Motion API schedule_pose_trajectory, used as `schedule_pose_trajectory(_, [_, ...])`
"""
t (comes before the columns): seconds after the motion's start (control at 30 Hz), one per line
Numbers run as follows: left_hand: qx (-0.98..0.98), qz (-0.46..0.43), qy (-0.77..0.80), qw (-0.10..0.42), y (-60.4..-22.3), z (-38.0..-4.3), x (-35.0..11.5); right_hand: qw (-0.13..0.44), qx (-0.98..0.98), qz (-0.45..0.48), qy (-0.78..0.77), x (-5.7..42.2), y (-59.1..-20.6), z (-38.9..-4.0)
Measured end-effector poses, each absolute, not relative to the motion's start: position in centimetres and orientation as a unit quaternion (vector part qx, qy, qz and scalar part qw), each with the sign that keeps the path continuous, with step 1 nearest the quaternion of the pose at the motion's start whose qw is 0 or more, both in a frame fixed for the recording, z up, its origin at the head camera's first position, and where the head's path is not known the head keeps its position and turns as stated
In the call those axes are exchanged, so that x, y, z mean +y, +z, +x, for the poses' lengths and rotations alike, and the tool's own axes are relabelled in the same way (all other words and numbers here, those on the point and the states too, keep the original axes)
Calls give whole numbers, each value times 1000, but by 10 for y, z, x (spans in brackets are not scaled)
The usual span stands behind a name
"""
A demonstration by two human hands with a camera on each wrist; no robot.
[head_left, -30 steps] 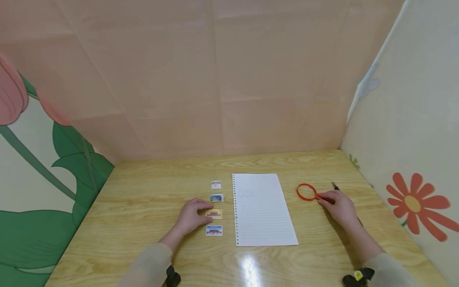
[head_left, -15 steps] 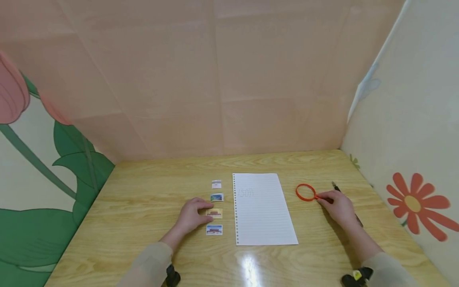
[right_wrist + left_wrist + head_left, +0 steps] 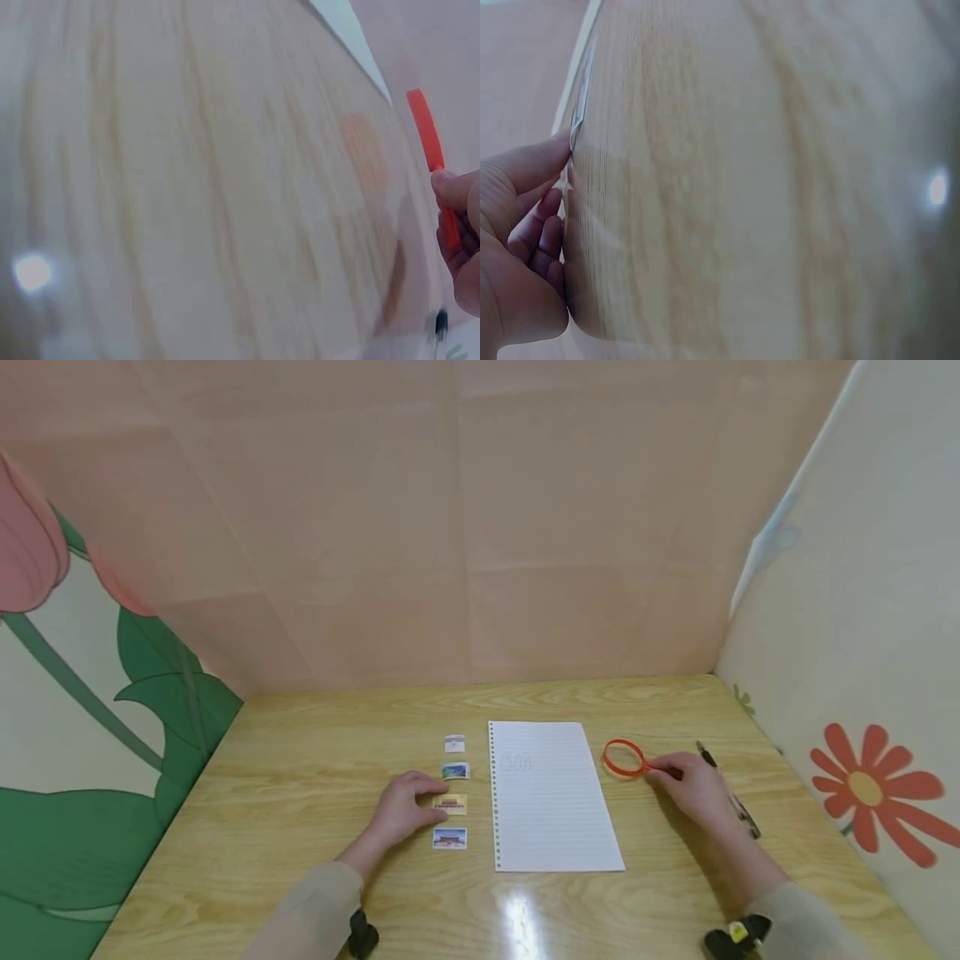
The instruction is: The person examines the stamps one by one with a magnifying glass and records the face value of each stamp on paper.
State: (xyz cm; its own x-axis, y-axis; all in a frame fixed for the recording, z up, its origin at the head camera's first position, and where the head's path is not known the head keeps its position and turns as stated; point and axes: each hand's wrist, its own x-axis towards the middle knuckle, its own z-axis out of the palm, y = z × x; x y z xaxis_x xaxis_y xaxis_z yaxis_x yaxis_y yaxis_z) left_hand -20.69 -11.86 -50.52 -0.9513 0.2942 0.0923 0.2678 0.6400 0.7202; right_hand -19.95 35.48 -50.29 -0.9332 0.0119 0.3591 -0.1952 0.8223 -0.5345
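My right hand [image 3: 693,783] grips the handle of a red magnifying glass [image 3: 606,760]. The glass hangs a little above the wooden table, right of the lined paper; in the right wrist view its red rim [image 3: 426,129] shows edge-on. My left hand [image 3: 401,806] rests on the table, thumb and forefinger spread along the left side of a yellow stamp [image 3: 452,805]. That stamp lies flat, third in a column with a blue-green stamp [image 3: 455,771] and a pale stamp [image 3: 454,743] beyond it and a blue-and-red stamp [image 3: 449,838] nearer.
A sheet of lined paper [image 3: 558,810] with faint pencil marks lies between the hands. Behind the right wrist is a dark pen [image 3: 705,753], partly covered by the arm. The table [image 3: 322,735] meets a pink backdrop behind and painted walls at both sides.
My right hand has moved left with the magnifying glass, bringing it closer to the paper and uncovering more of the pen. The left hand stays at the yellow stamp.
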Motion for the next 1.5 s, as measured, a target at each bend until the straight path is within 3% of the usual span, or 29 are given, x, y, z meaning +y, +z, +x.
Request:
schedule_pose_trajectory(0.27, [904,153,398,22,-505,-208,-119,206,-923,105,307,318,-498,-207])
schedule_pose_trajectory(0.6, [904,158,398,18,-505,-209,-118,169,-909,145,352,266,-493,-214])
schedule_pose_trajectory(1.1, [903,171,394,11,-506,-208,-120,170,-870,276,372,178,-499,-218])
schedule_pose_trajectory(1.5, [894,192,406,-10,-509,-209,-122,131,-873,287,372,137,-498,-207])
